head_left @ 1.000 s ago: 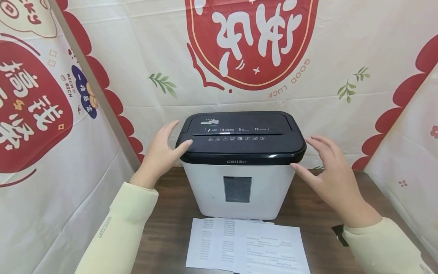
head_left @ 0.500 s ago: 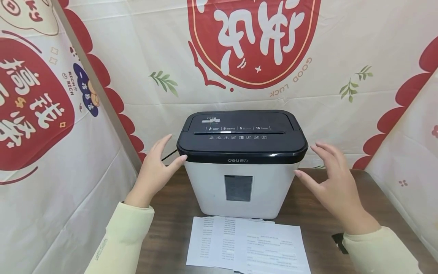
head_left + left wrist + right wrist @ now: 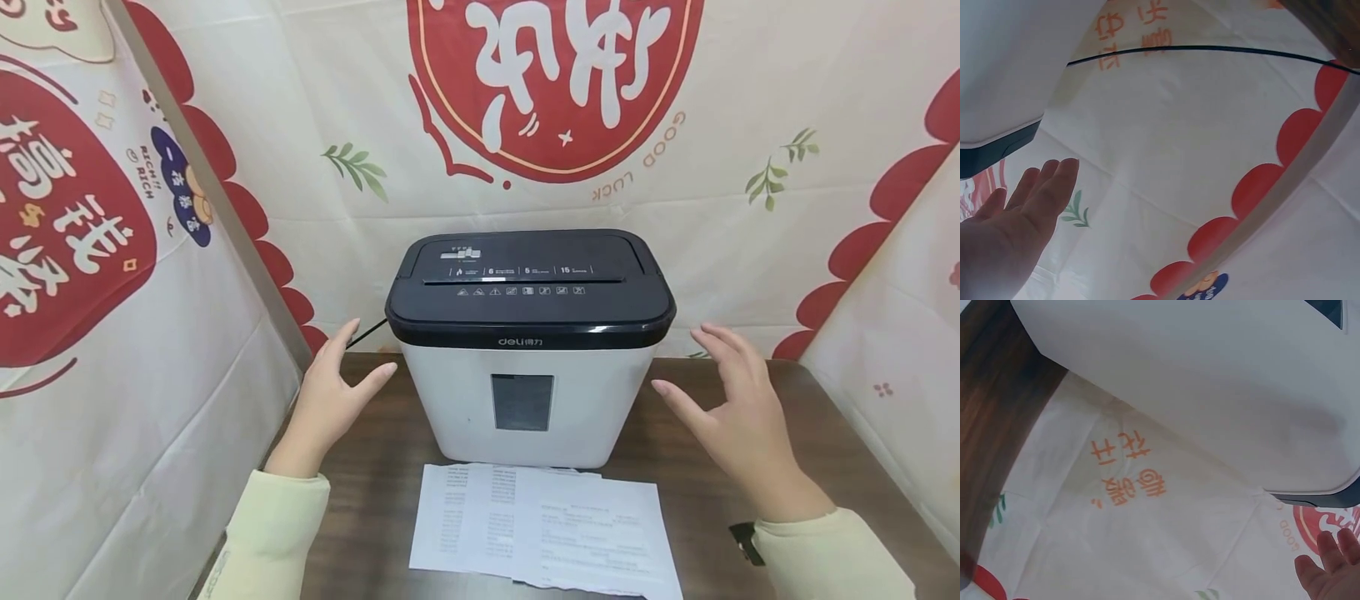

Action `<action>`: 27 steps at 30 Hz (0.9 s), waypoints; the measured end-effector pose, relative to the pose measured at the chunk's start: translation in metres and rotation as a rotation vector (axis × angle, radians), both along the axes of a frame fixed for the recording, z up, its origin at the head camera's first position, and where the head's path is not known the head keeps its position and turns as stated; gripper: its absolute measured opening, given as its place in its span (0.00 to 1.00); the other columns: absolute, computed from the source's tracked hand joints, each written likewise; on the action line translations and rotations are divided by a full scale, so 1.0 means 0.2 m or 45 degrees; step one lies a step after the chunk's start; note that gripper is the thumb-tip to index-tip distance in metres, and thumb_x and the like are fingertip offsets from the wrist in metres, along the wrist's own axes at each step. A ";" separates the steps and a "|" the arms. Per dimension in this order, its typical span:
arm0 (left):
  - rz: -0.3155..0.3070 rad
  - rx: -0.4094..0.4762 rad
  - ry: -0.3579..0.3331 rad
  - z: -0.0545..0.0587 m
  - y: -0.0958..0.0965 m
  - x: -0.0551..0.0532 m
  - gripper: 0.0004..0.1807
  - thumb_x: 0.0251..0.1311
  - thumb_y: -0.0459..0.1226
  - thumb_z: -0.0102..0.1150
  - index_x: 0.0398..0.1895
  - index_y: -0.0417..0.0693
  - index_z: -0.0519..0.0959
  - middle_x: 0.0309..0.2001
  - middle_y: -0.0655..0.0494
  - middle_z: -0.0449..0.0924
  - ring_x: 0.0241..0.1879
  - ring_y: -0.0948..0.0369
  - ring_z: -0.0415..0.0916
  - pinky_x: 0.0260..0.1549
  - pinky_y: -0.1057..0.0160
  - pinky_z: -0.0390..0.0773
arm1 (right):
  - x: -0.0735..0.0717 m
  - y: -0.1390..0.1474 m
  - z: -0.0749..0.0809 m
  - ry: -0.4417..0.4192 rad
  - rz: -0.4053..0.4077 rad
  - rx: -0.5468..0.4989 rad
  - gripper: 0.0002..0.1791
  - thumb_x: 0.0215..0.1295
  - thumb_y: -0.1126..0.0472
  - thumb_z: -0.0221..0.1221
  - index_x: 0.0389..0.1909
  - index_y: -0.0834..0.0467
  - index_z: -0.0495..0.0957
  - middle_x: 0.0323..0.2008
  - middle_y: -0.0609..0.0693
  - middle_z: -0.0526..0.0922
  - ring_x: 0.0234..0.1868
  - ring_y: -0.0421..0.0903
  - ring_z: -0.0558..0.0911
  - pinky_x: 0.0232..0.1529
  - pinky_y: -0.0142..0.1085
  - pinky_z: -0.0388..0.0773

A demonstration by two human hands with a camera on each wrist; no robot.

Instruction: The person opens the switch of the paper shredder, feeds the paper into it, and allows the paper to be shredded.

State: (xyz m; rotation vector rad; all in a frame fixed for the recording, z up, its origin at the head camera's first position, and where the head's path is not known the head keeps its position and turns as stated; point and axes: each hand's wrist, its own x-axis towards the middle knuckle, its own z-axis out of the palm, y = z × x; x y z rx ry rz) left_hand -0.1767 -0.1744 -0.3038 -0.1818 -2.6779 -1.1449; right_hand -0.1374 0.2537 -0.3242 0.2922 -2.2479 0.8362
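A paper shredder [image 3: 528, 312] with a black top and a white bin stands upright at the back of the table. Its lid carries a feed slot and printed icons, and its front has a small dark window. On the shredder's left side my left hand [image 3: 330, 408] hovers apart from it, fingers spread and holding nothing. To the right my right hand [image 3: 738, 417] is likewise off the shredder, thumb and fingers apart. Printed paper sheets [image 3: 547, 533] lie overlapping in front of the bin. In the left wrist view my left hand [image 3: 1019, 231] is below the black rim.
A thin black cord [image 3: 367, 332] runs from the shredder's left side. White printed cloth [image 3: 562, 200] hangs behind the dark wooden table [image 3: 360, 533] and along both sides. Something dark [image 3: 746, 542] shows at my right cuff.
Both hands have drawn away from the shredder's upper sides, the left one down and to the left, the right one slightly outward. The shredder and sheets stay in place.
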 end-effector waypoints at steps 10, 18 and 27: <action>0.059 0.036 -0.085 -0.11 -0.03 0.04 0.44 0.61 0.54 0.60 0.75 0.49 0.54 0.71 0.43 0.57 0.69 0.46 0.56 0.62 0.39 0.61 | 0.01 0.02 -0.08 -0.035 -0.005 -0.025 0.41 0.44 0.67 0.73 0.63 0.64 0.69 0.63 0.62 0.68 0.65 0.61 0.64 0.63 0.20 0.52; 0.094 0.093 -0.102 -0.25 -0.02 0.06 0.41 0.61 0.46 0.62 0.73 0.44 0.56 0.68 0.42 0.60 0.67 0.47 0.60 0.61 0.44 0.66 | 0.03 0.04 -0.15 -0.059 -0.032 -0.060 0.39 0.44 0.67 0.72 0.61 0.65 0.70 0.62 0.63 0.69 0.64 0.61 0.64 0.62 0.20 0.52; 0.079 0.071 -0.153 -0.39 0.06 0.08 0.38 0.60 0.44 0.63 0.71 0.42 0.59 0.67 0.42 0.62 0.66 0.46 0.62 0.59 0.44 0.68 | 0.05 0.06 -0.23 -0.171 -0.061 -0.055 0.39 0.47 0.66 0.72 0.62 0.66 0.69 0.62 0.64 0.68 0.64 0.63 0.64 0.61 0.60 0.61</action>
